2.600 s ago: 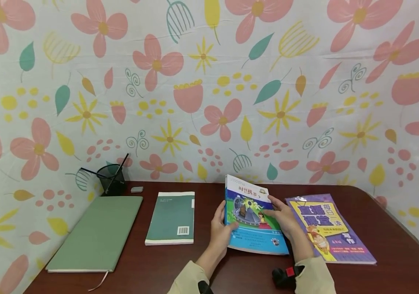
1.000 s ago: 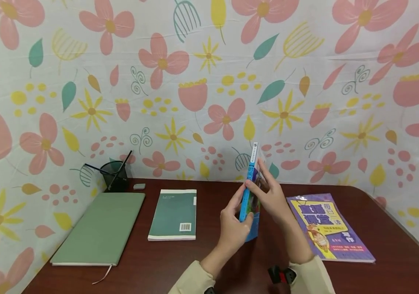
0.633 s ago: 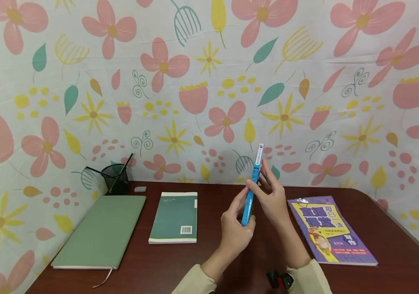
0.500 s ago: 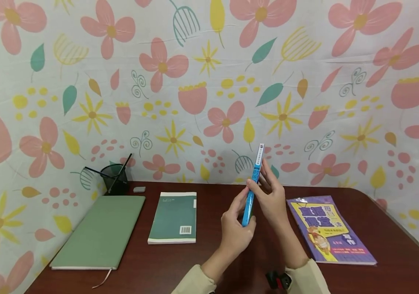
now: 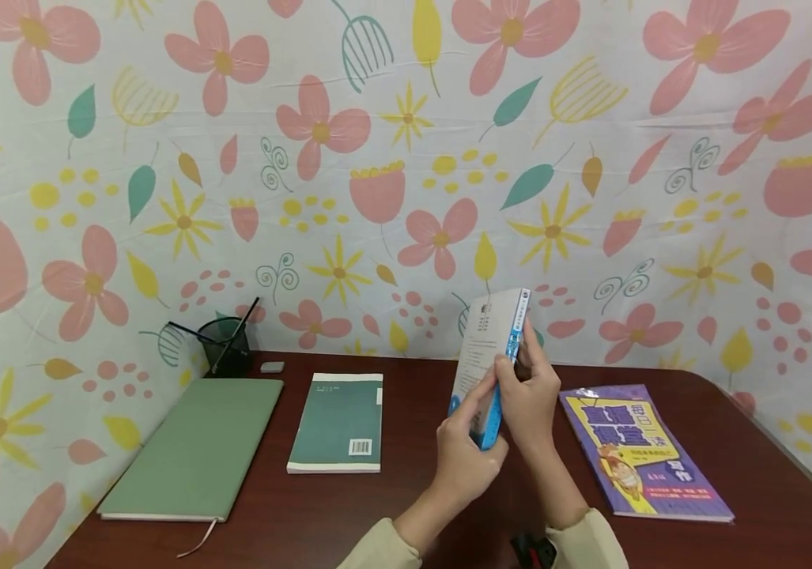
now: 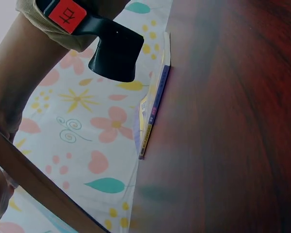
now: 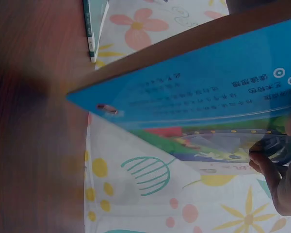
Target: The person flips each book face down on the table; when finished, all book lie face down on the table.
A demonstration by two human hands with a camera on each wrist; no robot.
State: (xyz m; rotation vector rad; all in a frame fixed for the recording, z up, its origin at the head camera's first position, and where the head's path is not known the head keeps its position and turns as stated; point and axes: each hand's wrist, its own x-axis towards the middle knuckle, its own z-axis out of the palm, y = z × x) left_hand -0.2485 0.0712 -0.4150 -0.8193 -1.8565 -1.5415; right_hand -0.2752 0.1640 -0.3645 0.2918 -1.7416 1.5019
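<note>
A paperback book [image 5: 484,340] stands tilted above the table, its white back cover and blue spine showing in the head view. My left hand [image 5: 468,458] grips its lower end near the spine. Higher up, my right hand [image 5: 530,399] holds the spine side, thumb on the spine and fingers behind on the front cover. The right wrist view shows that illustrated blue front cover [image 7: 203,92] with fingertips [image 7: 262,162] on it. In the left wrist view, the book's page edge [image 6: 43,187] cuts across the lower left.
On the brown table [image 5: 413,490], a purple book [image 5: 651,454] lies at the right. A dark green book [image 5: 338,423] and a large green notebook [image 5: 195,450] are at the left. Behind them are a black mesh pen holder [image 5: 228,348] and a grey eraser [image 5: 273,367] by the patterned wall cloth.
The paperback has been turned from its front cover facing up, through spine-on, to its back cover showing. Both hands moved closer together along the spine as it turned.
</note>
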